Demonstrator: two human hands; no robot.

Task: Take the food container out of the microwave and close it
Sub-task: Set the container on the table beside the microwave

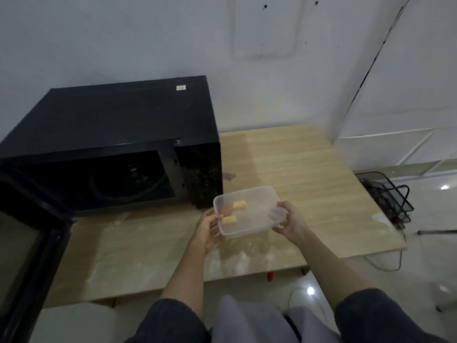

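**Container held clear of the open microwave**

Sleeves [170, 323]: dark, pushed up on both forearms, nearest the camera, well in front of the microwave.

Left hand [206, 231]: just in front of the microwave's right front corner. Fingers curled under the container's left end, thumb over the rim; grasping it.

Right hand [291, 222]: to the right of the microwave, level with the left hand. Fingers wrapped around the container's right end, thumb on top; grasping it.

Container [249, 214]: clear plastic, rectangular, held between the two hands above the table, outside and just in front of the microwave's right front corner. Tilted slightly. Whether a lid sat on it could not be told through the blur.

Food [239, 204]: two small yellow pieces seen through the clear plastic, towards the container's left half, one [229, 220] nearer the camera than the other.

Microwave [111, 134]: black, on the table's left part, against the wall. Cavity open and dark, turntable faintly visible.

Door [27, 233]: swung open to the microwave's left, reaching towards the camera.

Table [296, 164]: pale wood grain, carrying the microwave.

Rack [388, 196]: black wire, on the floor well to the right of the microwave, past the table's edge.
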